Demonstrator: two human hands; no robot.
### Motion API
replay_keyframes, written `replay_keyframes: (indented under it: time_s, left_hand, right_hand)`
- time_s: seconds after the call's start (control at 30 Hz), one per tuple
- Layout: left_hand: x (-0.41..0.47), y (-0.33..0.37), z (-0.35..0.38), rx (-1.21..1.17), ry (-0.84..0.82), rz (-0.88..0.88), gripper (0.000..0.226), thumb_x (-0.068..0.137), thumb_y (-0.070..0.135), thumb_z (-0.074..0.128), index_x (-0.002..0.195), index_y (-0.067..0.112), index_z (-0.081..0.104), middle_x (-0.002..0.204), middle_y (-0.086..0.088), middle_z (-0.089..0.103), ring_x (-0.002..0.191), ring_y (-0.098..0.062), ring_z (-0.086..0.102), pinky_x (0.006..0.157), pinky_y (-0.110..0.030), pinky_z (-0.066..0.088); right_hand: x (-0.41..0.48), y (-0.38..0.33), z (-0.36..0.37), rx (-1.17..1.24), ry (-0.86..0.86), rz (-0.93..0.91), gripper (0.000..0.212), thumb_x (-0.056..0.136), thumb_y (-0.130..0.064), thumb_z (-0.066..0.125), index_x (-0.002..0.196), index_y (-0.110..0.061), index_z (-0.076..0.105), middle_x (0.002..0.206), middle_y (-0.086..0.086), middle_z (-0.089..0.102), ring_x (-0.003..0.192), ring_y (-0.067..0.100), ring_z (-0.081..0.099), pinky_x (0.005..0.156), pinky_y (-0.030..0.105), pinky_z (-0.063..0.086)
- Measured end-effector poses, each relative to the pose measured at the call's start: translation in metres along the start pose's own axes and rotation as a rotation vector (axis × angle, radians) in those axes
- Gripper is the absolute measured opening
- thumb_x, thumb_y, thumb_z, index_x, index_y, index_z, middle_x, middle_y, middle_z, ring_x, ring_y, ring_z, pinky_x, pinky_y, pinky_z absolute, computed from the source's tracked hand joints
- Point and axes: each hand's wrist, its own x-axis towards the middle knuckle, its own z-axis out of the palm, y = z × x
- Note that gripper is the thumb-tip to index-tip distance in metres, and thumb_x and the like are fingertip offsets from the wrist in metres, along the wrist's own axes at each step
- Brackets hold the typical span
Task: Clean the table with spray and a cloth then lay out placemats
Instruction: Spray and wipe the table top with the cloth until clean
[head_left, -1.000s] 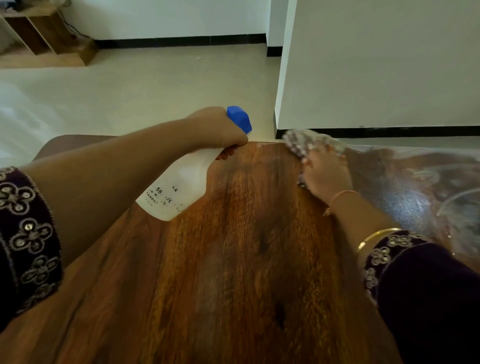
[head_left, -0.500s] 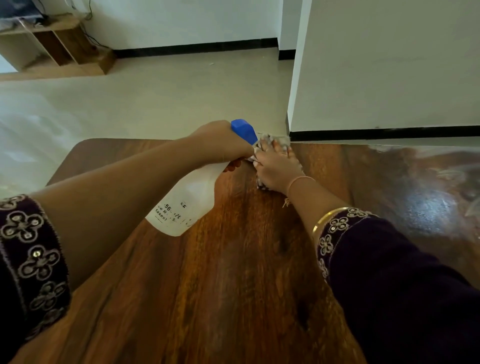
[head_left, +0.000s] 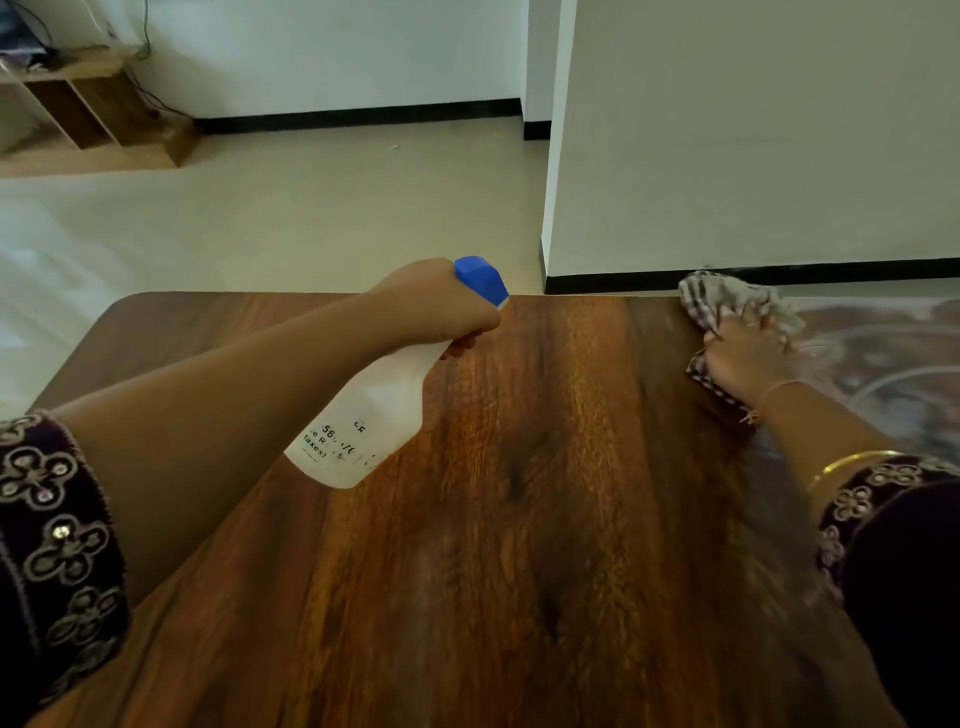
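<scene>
The cloth (head_left: 727, 304), checked and bunched, lay pressed to the desk (head_left: 545, 519) at its far edge, in the upper right of the frame. It sat under the right hand (head_left: 745, 358), whose fingers were curled into the fabric and gripping it. Half a second earlier that hand and cloth had been at the middle of the far edge, just beside the blue head of the bottle (head_left: 363, 415). Now they were well apart from it, so the wipe had swept rightward along the edge. A second earlier they had been to the right as well, which reads as back-and-forth strokes.

The bottle hung tilted above the desk left of centre, base toward the camera, its neck gripped by the left hand (head_left: 436, 306). It had kept much the same place.

Judged from this, wiping was under way on the far strip, with the near wood left to do and no placemats laid. At the right edge a glossy sheet (head_left: 883, 343) covered the desk; what it was could not be told. A shelf (head_left: 88, 104) stood on the floor, upper left.
</scene>
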Motion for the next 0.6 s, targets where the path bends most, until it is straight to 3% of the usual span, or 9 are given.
replay_keyframes:
  time_s: [0.13,0.27,0.37,0.47,0.6]
  left_hand:
    - [-0.008,0.017,0.016,-0.016,-0.03,-0.006,0.01,0.076,0.019,0.057,0.068,0.013,0.056,0.059,0.001,0.062,0.056,-0.01,0.061,0.058,-0.023,0.048]
    - [-0.012,0.044,0.037,-0.028,-0.035,0.008,0.015,0.075,0.022,0.058,0.064,0.013,0.056,0.056,0.003,0.06,0.056,-0.011,0.059,0.059,-0.024,0.048]
    - [-0.017,0.068,0.056,-0.062,-0.024,0.012,0.015,0.076,0.024,0.059,0.069,0.011,0.06,0.06,0.002,0.062,0.059,-0.012,0.06,0.064,-0.027,0.051]
    - [-0.023,0.096,0.075,-0.062,-0.035,0.032,0.016,0.077,0.022,0.058,0.073,0.008,0.063,0.064,-0.003,0.067,0.061,-0.013,0.064,0.064,-0.028,0.052]
    - [-0.027,0.127,0.093,-0.074,-0.032,0.041,0.021,0.076,0.023,0.058,0.08,0.004,0.065,0.071,-0.007,0.071,0.068,-0.018,0.068,0.064,-0.028,0.054]
  right_hand:
    - [-0.022,-0.024,0.01,-0.042,0.011,-0.167,0.047,0.091,-0.016,0.051,0.136,-0.008,0.043,0.155,0.013,0.022,0.141,0.036,0.021,0.113,0.054,0.024]
    - [-0.055,-0.033,0.025,-0.123,0.007,-0.441,0.054,0.097,-0.02,0.04,0.149,-0.016,0.025,0.161,0.004,0.006,0.148,0.027,0.001,0.117,0.051,0.005]
    - [-0.059,-0.009,0.021,-0.162,-0.065,-0.541,0.05,0.103,-0.026,0.025,0.152,-0.02,0.018,0.162,0.001,0.002,0.148,0.023,-0.004,0.118,0.044,0.0]
    - [-0.058,0.038,0.004,-0.155,-0.079,-0.495,0.05,0.102,-0.029,0.026,0.151,-0.021,0.019,0.162,0.001,0.003,0.148,0.024,-0.002,0.118,0.046,0.003]
    - [-0.055,0.107,-0.024,-0.101,-0.017,-0.24,0.051,0.101,-0.027,0.032,0.15,-0.018,0.022,0.162,0.004,0.005,0.148,0.028,0.0,0.119,0.049,0.005]
